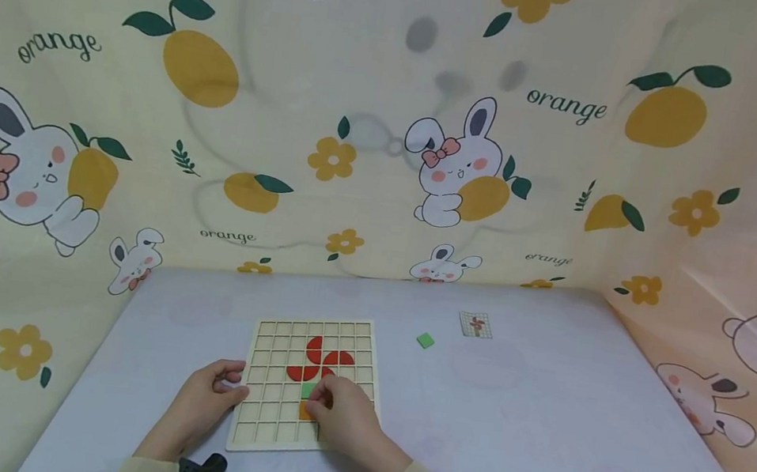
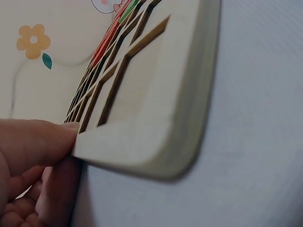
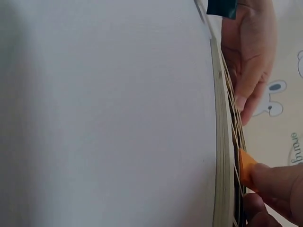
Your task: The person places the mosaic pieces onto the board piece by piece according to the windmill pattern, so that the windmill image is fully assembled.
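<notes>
A pale square grid board (image 1: 265, 414) lies on the table. My left hand (image 1: 202, 398) holds its left edge, and in the left wrist view the thumb (image 2: 38, 142) presses the rim with fingers beside and below it. Near the board's lower middle, my right hand (image 1: 350, 420) pinches an orange tile (image 3: 247, 168), which stands tilted in a grid cell in the right wrist view. Just above it sits a green tile (image 1: 307, 390) in its cell. Red rounded pieces (image 1: 301, 373) form a pinwheel around the board's centre; my right hand partly hides the lowest one.
Right of the board lies a loose green tile (image 1: 425, 341). Farther back is a small card (image 1: 477, 325) printed with a grid and red pinwheel. A patterned curtain (image 1: 367, 107) hangs behind the white table (image 1: 502, 444).
</notes>
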`<state>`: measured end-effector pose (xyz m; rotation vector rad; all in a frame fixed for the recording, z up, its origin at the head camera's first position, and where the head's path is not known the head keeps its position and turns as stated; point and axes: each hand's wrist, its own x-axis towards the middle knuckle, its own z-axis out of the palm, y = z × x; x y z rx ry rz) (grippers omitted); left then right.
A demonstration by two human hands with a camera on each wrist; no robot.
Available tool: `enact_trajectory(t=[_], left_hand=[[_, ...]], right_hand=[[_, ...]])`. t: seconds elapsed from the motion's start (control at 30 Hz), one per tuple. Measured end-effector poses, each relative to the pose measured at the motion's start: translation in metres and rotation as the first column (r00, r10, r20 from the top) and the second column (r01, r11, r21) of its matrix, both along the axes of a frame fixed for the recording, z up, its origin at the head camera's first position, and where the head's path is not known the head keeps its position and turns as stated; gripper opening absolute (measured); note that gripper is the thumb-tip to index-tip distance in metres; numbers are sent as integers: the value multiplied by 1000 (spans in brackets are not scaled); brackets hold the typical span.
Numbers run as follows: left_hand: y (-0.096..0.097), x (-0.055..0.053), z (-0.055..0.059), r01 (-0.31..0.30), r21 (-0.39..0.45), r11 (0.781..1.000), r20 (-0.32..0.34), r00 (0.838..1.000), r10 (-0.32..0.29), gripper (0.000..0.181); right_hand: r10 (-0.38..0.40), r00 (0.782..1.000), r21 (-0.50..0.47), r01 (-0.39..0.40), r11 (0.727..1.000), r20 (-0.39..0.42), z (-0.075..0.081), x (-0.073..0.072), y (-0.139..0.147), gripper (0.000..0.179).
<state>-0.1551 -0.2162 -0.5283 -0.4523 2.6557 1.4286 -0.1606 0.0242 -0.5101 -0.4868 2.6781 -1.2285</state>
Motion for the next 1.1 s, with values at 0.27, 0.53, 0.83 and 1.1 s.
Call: enact_trajectory(t=[0.27,0.53,0.83,1.1], left_hand=[[0,-1,0,-9,-11,1000,16,1000,10,47],[0,-1,0,-4,-4,1000,10,1000,4,47],[0,0,-1,-1,-4,1000,7,1000,1,47],[0,0,1,0,4,1000,5,1000,0,47]], right_hand=[[30,999,67,-30,997,-10,-1,-1,2,13],[47,998,87,-43,995,-41,-3,-3,2,12],[71,997,105,-68,992,-23,1,0,4,4],[66,998,109,-63,992,-24,1,0,4,4]])
